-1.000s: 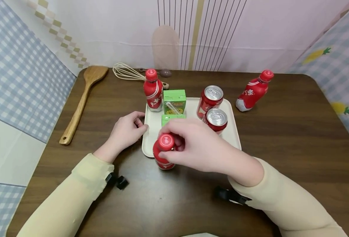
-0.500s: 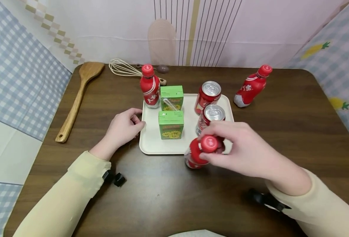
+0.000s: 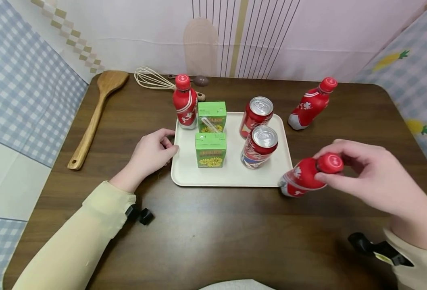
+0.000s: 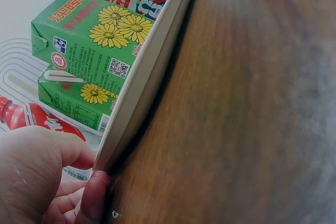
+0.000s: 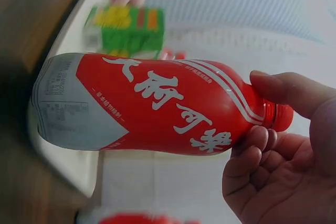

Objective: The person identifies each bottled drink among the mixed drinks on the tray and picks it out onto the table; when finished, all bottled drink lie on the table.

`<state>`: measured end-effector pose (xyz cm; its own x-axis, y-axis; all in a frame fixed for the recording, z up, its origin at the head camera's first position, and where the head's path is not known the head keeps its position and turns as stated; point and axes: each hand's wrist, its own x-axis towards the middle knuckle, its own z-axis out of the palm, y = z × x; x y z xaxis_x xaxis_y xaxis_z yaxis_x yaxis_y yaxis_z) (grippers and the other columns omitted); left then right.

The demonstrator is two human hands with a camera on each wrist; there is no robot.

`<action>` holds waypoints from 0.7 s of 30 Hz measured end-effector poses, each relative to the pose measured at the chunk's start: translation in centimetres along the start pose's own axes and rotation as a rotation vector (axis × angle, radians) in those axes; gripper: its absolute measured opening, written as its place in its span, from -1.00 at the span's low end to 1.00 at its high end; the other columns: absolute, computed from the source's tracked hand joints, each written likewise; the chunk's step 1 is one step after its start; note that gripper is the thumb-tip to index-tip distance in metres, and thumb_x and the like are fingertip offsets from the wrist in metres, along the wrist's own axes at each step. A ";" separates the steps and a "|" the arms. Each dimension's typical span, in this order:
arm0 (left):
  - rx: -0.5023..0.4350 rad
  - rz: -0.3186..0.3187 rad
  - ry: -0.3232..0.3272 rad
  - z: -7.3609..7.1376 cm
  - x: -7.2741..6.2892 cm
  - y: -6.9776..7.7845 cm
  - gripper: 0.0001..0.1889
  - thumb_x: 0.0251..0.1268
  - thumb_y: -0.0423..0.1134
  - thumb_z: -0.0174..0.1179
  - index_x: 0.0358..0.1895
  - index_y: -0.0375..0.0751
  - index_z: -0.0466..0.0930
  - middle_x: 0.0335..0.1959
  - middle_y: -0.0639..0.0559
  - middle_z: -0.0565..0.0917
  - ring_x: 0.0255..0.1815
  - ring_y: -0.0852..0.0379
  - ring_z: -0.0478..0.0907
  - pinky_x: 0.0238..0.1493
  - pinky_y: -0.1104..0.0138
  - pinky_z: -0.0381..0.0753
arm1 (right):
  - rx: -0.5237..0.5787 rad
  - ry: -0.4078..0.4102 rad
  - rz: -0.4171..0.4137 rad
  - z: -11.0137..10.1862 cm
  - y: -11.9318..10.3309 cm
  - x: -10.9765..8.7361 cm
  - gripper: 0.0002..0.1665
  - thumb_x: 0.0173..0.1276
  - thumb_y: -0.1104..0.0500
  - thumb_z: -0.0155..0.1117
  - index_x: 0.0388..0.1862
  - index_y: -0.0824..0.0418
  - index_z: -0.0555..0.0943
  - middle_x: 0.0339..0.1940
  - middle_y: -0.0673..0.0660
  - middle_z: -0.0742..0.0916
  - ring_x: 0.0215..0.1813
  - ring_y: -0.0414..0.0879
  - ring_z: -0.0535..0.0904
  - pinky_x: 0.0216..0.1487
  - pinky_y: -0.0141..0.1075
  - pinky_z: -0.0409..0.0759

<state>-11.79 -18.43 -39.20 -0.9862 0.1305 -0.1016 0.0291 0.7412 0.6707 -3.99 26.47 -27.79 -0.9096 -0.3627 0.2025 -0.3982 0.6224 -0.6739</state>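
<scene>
My right hand (image 3: 373,177) grips a red cola bottle (image 3: 302,177) by its neck, just under the cap. The bottle is tilted, its base near the front right corner of the white tray (image 3: 235,179). In the right wrist view the bottle (image 5: 157,106) shows white lettering, with thumb and fingers around its neck. My left hand (image 3: 153,151) holds the tray's left rim; in the left wrist view thumb and fingers (image 4: 79,150) meet at that rim. On the tray stand two green drink cartons (image 3: 211,153), two red cans (image 3: 258,149) and another red bottle (image 3: 185,104).
A third red bottle (image 3: 311,104) stands on the table right of the tray. A wooden spatula (image 3: 97,117) lies at the left, with a whisk (image 3: 153,78) and a small brown spoon (image 3: 200,81) along the back. A pale edge (image 3: 238,285) shows at the front.
My right hand has carried the bottle rightward along the tray's front edge, from before the cartons to the tray's right corner. The left hand stays at the left rim.
</scene>
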 end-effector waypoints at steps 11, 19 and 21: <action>0.002 -0.002 -0.004 0.0 0.1 0.1 -0.51 0.35 -0.15 0.23 0.32 -0.22 0.53 -0.30 -0.06 0.67 -0.52 0.08 0.61 -0.37 0.23 0.57 | -0.065 0.137 0.209 -3.0 5.1 1.9 -0.65 0.19 0.29 0.58 -0.04 0.15 0.72 -0.26 -0.20 0.73 -0.38 -0.31 0.57 -0.35 -0.60 0.50; -0.003 -0.012 -0.006 -0.1 -0.1 0.2 -0.52 0.37 -0.17 0.22 0.31 -0.23 0.53 -0.29 -0.08 0.67 -0.52 0.10 0.60 -0.36 0.25 0.57 | -0.091 0.132 0.301 -3.3 7.2 4.2 -0.66 0.31 0.11 0.52 0.03 0.11 0.69 -0.26 -0.20 0.70 -0.30 -0.24 0.54 -0.36 -0.56 0.50; -0.005 -0.009 -0.007 -0.1 -0.1 0.3 -0.52 0.37 -0.17 0.22 0.31 -0.23 0.53 -0.29 -0.08 0.67 -0.52 0.10 0.60 -0.36 0.25 0.57 | -0.094 0.144 0.305 -3.2 7.5 4.6 -0.66 0.30 0.10 0.52 0.01 0.11 0.69 -0.29 -0.21 0.70 -0.32 -0.23 0.53 -0.37 -0.55 0.48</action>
<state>-11.74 -18.32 -38.94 -0.9853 0.1285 -0.1125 0.0195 0.7392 0.6732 -11.56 31.69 -29.57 -0.9931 -0.0532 0.1048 -0.1090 0.7504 -0.6519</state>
